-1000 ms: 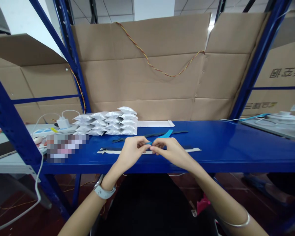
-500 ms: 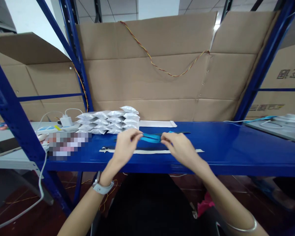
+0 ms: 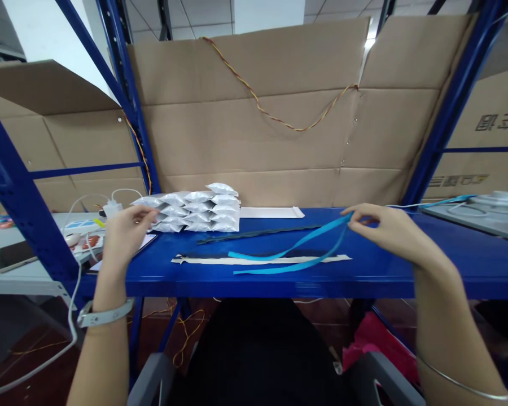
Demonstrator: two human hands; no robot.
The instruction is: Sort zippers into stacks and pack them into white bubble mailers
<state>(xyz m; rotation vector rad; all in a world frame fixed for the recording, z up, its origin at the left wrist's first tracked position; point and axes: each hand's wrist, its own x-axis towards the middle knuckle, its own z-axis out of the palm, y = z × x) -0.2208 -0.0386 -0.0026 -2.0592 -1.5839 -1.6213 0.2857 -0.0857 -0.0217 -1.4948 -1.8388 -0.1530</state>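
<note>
My right hand (image 3: 375, 225) pinches one end of a bright blue fabric strip (image 3: 298, 242) above the table. From the pinch the strip hangs leftward in two separate lengths, their free ends low over the table. My left hand (image 3: 127, 234) is far to the left, in front of the stacked white packets. Its fingers are curled in toward the thumb, and nothing shows in them. Under the blue lengths lies a long white strip (image 3: 211, 260) with a dark strip along its back edge. A dark narrow strip (image 3: 254, 232) lies behind them.
White pillow-shaped packets (image 3: 198, 208) are stacked at the back left, beside a flat white strip (image 3: 273, 212). A phone (image 3: 14, 256), cables and a white plug (image 3: 112, 207) lie left. Blue posts (image 3: 440, 124) and a cardboard wall (image 3: 258, 141) bound the blue table (image 3: 427, 248).
My hands have moved apart. The left has let go of the blue strip and gone left; the right has carried it rightward, and the gathered strip now trails in two lengths.
</note>
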